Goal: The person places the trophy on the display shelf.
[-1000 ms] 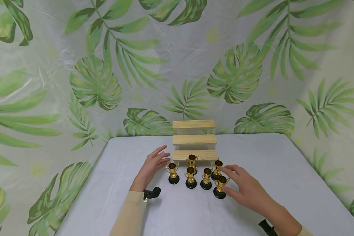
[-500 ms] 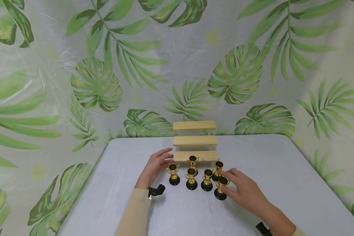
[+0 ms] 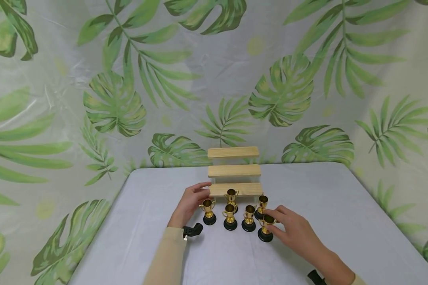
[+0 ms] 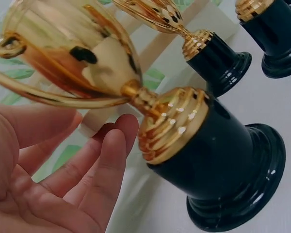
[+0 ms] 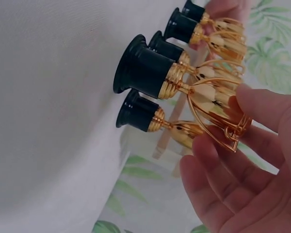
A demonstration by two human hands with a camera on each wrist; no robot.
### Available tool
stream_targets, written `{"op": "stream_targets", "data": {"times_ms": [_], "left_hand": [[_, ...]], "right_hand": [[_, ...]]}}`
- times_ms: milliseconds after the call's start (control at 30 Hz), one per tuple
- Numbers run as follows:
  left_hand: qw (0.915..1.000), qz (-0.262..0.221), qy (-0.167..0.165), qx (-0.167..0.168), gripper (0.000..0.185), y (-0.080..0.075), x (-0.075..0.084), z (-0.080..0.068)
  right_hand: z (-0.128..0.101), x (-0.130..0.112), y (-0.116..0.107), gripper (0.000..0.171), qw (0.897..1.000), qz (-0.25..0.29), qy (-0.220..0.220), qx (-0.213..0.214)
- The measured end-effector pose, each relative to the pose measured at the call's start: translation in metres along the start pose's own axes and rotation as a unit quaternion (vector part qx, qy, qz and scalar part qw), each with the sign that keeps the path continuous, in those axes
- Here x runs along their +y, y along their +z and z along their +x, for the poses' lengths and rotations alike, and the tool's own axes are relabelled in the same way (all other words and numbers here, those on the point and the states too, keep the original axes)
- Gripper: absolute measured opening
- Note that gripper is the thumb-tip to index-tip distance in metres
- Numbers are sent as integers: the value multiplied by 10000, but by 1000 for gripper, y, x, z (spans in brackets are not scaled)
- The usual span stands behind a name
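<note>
Several small gold trophy cups on black bases stand upright on the white table in the head view. My right hand (image 3: 301, 233) pinches the cup of the front right trophy (image 3: 265, 235), whose base stays on the table. In the right wrist view, thumb and fingers lie on either side of that trophy (image 5: 145, 68). My left hand (image 3: 190, 204) is beside the leftmost trophy (image 3: 209, 218), near the left end of the lowest wooden shelf. The left wrist view has its loosely bent fingers (image 4: 111, 155) close behind the trophy (image 4: 223, 150), holding nothing.
A three-step wooden rack (image 3: 234, 170) stands behind the trophies. Between the hands are more trophies, including a middle front one (image 3: 230, 224), one beside it (image 3: 248, 225) and a rear one (image 3: 231, 193). A leaf-patterned sheet (image 3: 221, 79) hangs behind the table.
My left hand has moved right and toward the rack's lowest shelf. My right thumb and fingers have closed in on the front right trophy's cup. The trophies have stayed in place.
</note>
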State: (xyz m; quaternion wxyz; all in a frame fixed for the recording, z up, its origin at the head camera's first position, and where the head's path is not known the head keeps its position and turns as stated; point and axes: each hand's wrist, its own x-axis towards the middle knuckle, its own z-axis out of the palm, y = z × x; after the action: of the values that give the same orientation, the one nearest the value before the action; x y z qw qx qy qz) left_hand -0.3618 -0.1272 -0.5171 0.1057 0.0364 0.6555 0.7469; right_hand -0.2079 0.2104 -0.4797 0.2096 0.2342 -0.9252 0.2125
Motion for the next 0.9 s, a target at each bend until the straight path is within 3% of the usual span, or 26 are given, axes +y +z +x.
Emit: {"op": "stream_targets", "data": {"times_ms": [467, 733, 900], "left_hand": [[9996, -56, -175, 218, 41, -1, -4, 1], [9997, 92, -180, 157, 42, -7, -5, -4], [9998, -24, -157, 109, 42, -5, -6, 1]], "right_hand": [[1, -4, 0, 39, 9994, 335, 65, -68], [4, -9, 0, 39, 9986, 311, 247, -341], [4, -11, -4, 39, 9989, 218, 290, -299]]}}
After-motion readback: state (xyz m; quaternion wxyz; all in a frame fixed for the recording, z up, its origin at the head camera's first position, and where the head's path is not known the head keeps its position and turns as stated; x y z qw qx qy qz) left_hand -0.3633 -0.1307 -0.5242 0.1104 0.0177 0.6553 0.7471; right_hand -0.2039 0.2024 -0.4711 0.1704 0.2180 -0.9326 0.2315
